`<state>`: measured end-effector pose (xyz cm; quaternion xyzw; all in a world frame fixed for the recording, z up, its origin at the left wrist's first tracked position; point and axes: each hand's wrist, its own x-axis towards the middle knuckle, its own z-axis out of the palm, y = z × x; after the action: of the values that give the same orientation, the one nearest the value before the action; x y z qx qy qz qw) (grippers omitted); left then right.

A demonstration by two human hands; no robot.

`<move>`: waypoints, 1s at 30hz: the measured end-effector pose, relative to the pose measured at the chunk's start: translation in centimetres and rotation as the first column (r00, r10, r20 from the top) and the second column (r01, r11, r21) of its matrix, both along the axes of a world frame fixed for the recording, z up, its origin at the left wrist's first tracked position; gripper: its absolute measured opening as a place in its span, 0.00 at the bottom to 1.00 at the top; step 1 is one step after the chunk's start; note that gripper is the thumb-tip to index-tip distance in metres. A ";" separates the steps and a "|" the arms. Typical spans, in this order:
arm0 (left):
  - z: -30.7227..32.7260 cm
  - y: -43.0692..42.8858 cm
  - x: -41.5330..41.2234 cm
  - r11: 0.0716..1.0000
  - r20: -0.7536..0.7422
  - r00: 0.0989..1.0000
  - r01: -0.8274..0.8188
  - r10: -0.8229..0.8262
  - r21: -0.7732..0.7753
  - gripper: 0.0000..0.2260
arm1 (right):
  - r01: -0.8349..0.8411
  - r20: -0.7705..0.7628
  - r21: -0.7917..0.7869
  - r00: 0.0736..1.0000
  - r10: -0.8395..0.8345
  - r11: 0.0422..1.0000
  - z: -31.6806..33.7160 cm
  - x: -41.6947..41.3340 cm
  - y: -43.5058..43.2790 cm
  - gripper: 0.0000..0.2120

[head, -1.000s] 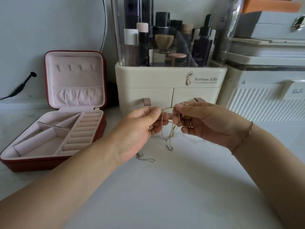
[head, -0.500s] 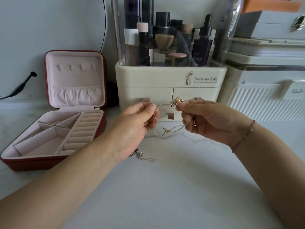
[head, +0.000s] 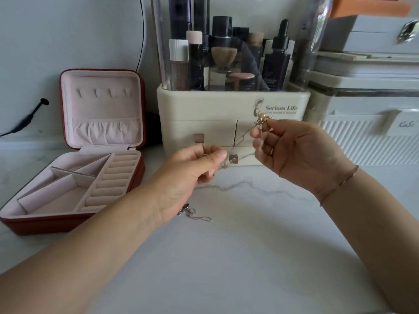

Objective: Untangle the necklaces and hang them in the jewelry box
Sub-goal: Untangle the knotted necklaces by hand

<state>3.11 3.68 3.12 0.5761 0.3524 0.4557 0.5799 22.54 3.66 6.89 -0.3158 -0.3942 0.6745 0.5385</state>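
A thin gold necklace (head: 243, 138) stretches between my two hands above the marble counter. My left hand (head: 192, 172) pinches the chain's lower end. My right hand (head: 294, 150) is higher and pinches the end with the small gold pendant (head: 263, 120), which sticks up above the fingers. A second, silver necklace (head: 195, 215) lies on the counter, partly hidden under my left wrist. The red jewelry box (head: 136, 177) stands open at the left, with a pink lining, small hooks in its raised lid (head: 102, 105) and several compartments in its base.
A cream cosmetics organiser (head: 226, 105) with drawers and many bottles stands right behind my hands. White storage boxes (head: 367, 137) are stacked at the right. A black cable (head: 27, 118) lies at the far left against the wall.
My hands have pulled apart: the right one rose and moved right with the pendant, so the gold chain, which hung in loops, now runs almost taut between them.
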 end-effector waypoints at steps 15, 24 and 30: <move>0.5 -0.3 0.2 0.987 0.120 0.987 0.121 -0.109 -0.103 0.10 | -0.057 0.114 -0.016 0.992 0.058 0.998 -0.4 -0.1 0.0 0.02; 0.7 -1.1 0.2 0.994 -0.072 0.991 0.110 -0.112 -0.027 0.12 | -0.119 0.286 0.094 0.954 0.088 0.988 -0.6 -0.5 -0.2 0.07; 0.7 -0.7 0.0 0.998 -0.052 0.997 0.054 -0.056 -0.039 0.09 | -0.115 0.401 0.072 0.913 0.077 0.991 -0.5 -0.5 -0.5 0.18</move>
<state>3.11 3.00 3.80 0.5864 0.3600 0.4175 0.5934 22.01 3.18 6.41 -0.4005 -0.5414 0.6029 0.4279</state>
